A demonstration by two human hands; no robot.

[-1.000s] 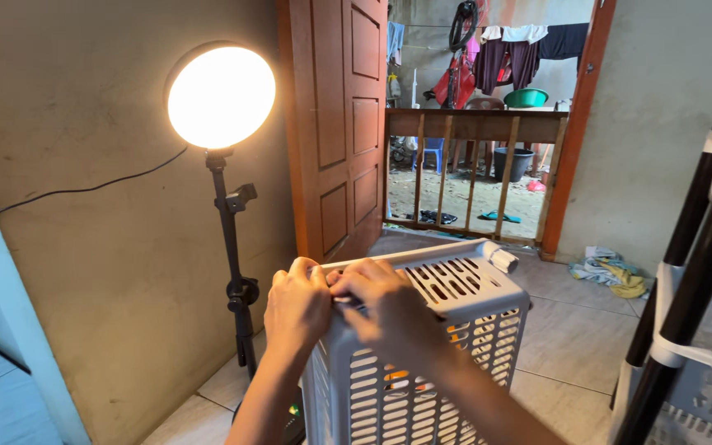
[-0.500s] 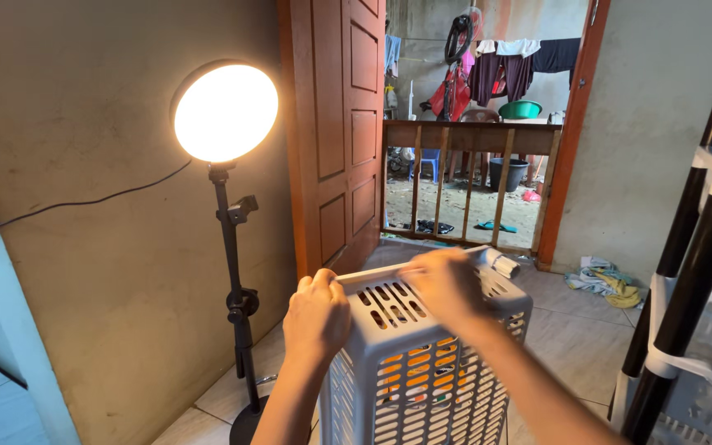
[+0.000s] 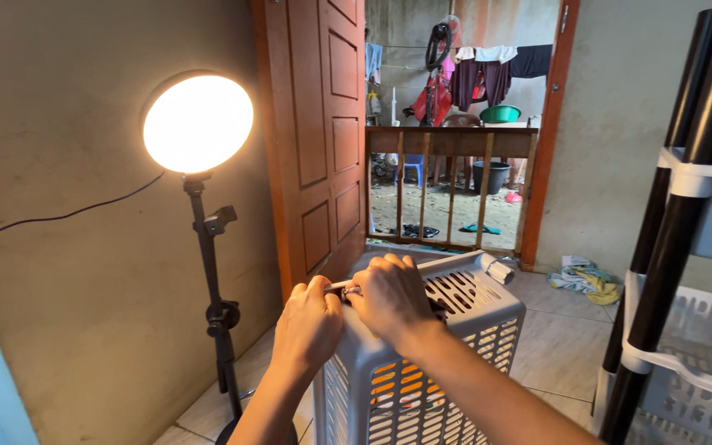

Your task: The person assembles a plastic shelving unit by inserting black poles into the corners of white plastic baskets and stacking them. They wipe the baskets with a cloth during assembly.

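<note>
A person grips the near top edge of a grey slatted plastic basket (image 3: 422, 363) with both hands, the basket standing upended on a tiled floor (image 3: 562, 346) just inside an open doorway. The left hand (image 3: 306, 321) is closed over the upper left corner of the basket, fingers curled round the rim. The right hand (image 3: 393, 297) sits touching it, knuckles up, fingers folded down over the same edge; what it pinches under the fingers cannot be made out. The basket's slotted top face slopes away from the hands toward a short white peg (image 3: 500, 270) at its far corner, and something orange shows through the side slats below the wrists.

To the left a round lamp (image 3: 198, 122) glows on a black stand (image 3: 212, 280) against a bare wall. Behind it a wooden door (image 3: 315, 132) stands open beside a low wooden railing (image 3: 447, 185), with laundry (image 3: 488, 70) hanging in the yard beyond. At the right edge stands a shelf rack with black poles (image 3: 677, 214) and pale grey slatted trays (image 3: 694, 346).
</note>
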